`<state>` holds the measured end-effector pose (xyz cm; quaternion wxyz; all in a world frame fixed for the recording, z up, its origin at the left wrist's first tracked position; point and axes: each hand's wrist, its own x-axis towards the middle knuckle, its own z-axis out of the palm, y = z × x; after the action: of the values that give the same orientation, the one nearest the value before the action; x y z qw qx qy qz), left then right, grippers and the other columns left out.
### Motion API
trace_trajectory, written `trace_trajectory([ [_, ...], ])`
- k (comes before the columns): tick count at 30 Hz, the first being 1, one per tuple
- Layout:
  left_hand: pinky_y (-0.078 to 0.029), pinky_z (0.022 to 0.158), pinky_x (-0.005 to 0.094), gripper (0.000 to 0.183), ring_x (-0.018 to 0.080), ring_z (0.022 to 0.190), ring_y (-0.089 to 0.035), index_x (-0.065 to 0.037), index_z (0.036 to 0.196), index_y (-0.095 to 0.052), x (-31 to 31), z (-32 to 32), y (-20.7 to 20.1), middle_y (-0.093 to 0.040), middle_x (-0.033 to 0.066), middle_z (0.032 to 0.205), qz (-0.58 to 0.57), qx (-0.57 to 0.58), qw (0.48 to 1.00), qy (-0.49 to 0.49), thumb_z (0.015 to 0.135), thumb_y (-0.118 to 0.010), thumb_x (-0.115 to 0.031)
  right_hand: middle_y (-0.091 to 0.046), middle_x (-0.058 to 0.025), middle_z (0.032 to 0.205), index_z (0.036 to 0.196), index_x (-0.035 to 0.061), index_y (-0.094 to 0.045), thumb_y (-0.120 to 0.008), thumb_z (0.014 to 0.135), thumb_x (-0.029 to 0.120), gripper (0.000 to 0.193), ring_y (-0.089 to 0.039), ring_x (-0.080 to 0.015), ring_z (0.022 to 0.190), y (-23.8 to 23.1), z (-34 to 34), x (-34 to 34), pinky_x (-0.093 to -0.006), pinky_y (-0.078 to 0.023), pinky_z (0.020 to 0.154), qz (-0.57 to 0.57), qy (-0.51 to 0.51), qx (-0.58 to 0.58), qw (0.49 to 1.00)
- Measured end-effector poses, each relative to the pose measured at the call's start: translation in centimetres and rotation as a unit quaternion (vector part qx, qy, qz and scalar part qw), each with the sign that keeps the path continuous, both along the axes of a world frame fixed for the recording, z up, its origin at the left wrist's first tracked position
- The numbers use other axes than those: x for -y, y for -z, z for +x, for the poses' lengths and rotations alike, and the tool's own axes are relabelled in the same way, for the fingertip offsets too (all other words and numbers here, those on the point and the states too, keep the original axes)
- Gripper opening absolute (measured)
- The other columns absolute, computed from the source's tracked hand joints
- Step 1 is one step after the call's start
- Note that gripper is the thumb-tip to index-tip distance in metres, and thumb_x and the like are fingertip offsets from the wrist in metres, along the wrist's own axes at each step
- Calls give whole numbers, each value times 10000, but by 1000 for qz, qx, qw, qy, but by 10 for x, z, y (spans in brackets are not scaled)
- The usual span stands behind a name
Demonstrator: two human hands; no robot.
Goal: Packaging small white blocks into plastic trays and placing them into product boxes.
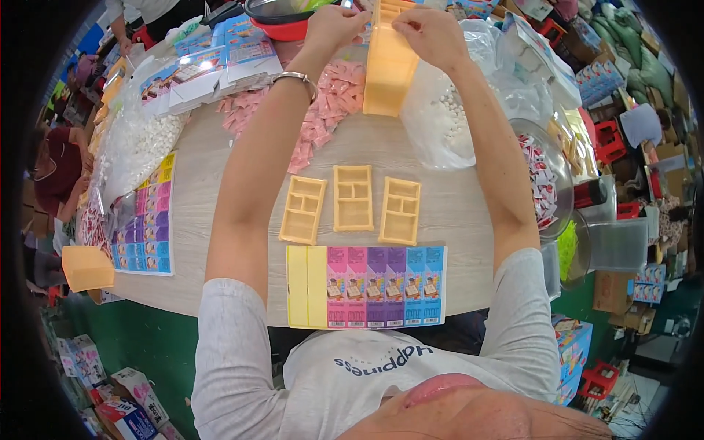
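Yellow trays stand three set out, compartments bare, toward the worktop's near edge, others apparently left in the yellow stack by the far edge, which the right hand pinches, the left hand beside it, fingers nearly together, grip unclear.

A pale wood-grain table stands over a green floor on my remote feed, red stools and cardboard boxes crowding the right side.
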<state>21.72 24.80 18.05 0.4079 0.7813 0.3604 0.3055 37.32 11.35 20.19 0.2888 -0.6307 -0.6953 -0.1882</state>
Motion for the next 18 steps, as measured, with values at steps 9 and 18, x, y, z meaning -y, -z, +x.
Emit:
trace_trajectory([
  [9, -576, 696, 386, 436, 255, 729, -744, -27, 777, -760, 20, 21, -17, -729, 125, 707, 95, -92, 990, -40, 788, -742, -463, -674, -157, 876, 932, 14, -690, -623, 885, 70, 99, -642, -321, 829, -4, -10, 80, -397, -500, 739, 312, -34, -152, 937],
  [18, -553, 626, 485, 191, 341, 753, -718, -67, 804, -742, 14, 54, -10, -718, 178, 812, 506, -116, 835, -182, 821, -585, -174, -615, -60, 832, 920, 54, -683, -745, 801, 28, 136, -579, -247, 771, 100, -62, 294, -363, -444, 762, 32, 4, -45, 998],
])
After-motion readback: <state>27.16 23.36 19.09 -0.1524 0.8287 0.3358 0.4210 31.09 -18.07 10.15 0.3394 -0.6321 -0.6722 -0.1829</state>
